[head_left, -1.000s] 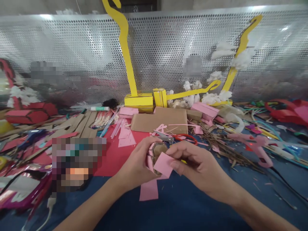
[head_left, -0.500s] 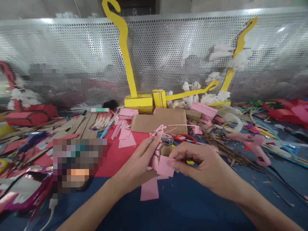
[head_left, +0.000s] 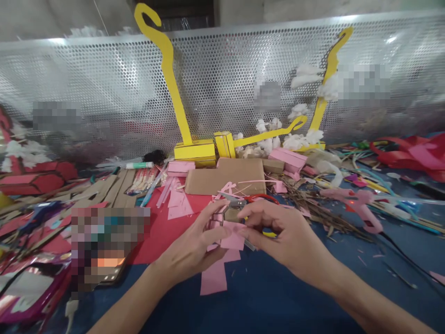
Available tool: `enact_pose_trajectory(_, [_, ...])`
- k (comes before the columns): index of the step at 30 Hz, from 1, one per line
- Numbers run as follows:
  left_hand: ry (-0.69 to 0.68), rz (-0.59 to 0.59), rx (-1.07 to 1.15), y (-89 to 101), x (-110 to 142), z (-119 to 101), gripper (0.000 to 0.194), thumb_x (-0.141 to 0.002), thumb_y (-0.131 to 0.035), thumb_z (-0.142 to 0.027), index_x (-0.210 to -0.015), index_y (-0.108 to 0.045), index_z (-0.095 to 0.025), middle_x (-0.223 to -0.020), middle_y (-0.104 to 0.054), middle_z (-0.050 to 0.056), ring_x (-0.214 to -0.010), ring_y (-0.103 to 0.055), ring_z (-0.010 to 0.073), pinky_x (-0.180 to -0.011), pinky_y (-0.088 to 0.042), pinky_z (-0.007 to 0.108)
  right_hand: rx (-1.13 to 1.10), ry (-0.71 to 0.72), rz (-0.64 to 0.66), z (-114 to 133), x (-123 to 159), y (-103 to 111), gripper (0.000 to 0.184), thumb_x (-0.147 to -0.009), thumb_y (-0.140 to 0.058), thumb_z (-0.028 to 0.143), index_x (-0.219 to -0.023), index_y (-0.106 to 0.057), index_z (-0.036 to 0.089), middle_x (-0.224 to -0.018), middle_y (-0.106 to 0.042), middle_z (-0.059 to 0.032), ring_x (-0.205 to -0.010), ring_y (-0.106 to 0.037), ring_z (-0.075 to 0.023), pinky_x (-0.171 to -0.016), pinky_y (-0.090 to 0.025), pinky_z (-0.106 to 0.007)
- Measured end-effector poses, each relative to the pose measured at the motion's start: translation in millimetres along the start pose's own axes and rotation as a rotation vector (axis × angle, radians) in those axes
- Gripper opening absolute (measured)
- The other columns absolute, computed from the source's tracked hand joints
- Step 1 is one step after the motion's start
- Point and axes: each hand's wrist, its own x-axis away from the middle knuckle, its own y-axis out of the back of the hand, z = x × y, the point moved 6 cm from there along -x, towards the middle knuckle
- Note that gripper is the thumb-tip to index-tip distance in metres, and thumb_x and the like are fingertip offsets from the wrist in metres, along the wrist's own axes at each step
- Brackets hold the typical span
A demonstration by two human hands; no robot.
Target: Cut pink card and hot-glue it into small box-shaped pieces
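My left hand (head_left: pixel 194 241) is closed around a small cardboard box (head_left: pixel 232 214) partly covered in pink paper, its thumb lying on a pink paper flap (head_left: pixel 233 240) at the near side. The thumb and fingers of my right hand (head_left: pixel 278 227) pinch the flap's right edge. Much of the box is hidden behind the fingers. Just beyond the hands lie scissors with red handles (head_left: pixel 266 198), their metal blades pointing left. Below the left hand, a loose pink paper piece (head_left: pixel 213 279) rests on the blue tabletop (head_left: pixel 264 297).
A pink glue gun (head_left: pixel 361 206) with a black cord lies at the right. Behind are a brown cardboard piece (head_left: pixel 239 174) and yellow hooked cardboard shapes (head_left: pixel 175 97) by a perforated metal panel (head_left: pixel 215 79). Red paper (head_left: pixel 149 236) and a partly blurred-out device (head_left: pixel 111 277) are at left.
My left thumb has come down onto the pink flap, which it did not cover before. My right hand keeps its pinch on the edge. The view has shifted slightly.
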Motion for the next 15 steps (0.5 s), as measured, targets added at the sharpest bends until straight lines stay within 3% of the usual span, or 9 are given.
enact_pose_trajectory(6, [0.008, 0.042, -0.060, -2.8, 0.9, 1.0, 0.057, -0.083, -0.061, 0.003, -0.128, -0.051, -0.031, -0.164, -0.021, 0.010, -0.148, -0.040, 0.0326, -0.115, -0.048, 0.048, -0.001, 0.002, 0.027, -2.6, 0.7, -1.4, 0.018, -0.096, -0.066, 0.036, -0.107, -0.062, 0.023, -0.076, -0.070, 0.0021, -0.066, -0.060, -0.0126, -0.063, -0.049, -0.024])
enact_pose_trajectory(11, [-0.015, -0.034, -0.078, 0.3, 0.4, 0.9, 0.056, -0.084, -0.059, 0.004, -0.128, -0.048, -0.030, -0.159, -0.026, 0.012, -0.148, -0.038, 0.0337, -0.113, -0.050, 0.050, 0.002, 0.075, -0.082, -4.5, 0.7, 2.0, 0.017, -0.095, -0.068, 0.030, -0.108, -0.061, 0.024, -0.075, -0.067, 0.0026, -0.064, -0.061, -0.0121, -0.063, -0.052, -0.024])
enact_pose_trajectory(13, [-0.020, -0.081, -0.061, 0.8, 2.0, 4.3, 0.062, -0.085, -0.059, 0.005, -0.133, -0.045, -0.032, -0.158, -0.027, 0.013, -0.148, -0.039, 0.0323, -0.111, -0.051, 0.050, 0.076, 0.186, -0.140, -1.4, 2.6, 3.5, 0.021, -0.093, -0.071, 0.031, -0.111, -0.062, 0.024, -0.089, -0.068, -0.0012, -0.075, -0.065, -0.0145, -0.070, -0.056, -0.026])
enact_pose_trajectory(15, [-0.035, -0.148, -0.024, 1.5, 4.8, 8.6, 0.064, -0.085, -0.062, 0.004, -0.133, -0.043, -0.034, -0.158, -0.027, 0.012, -0.147, -0.041, 0.0314, -0.111, -0.051, 0.051, 0.191, 0.313, -0.154, 3.0, 5.5, 0.9, 0.034, -0.089, -0.077, 0.034, -0.118, -0.063, 0.026, -0.112, -0.066, -0.0071, -0.101, -0.067, -0.0205, -0.088, -0.057, -0.032])
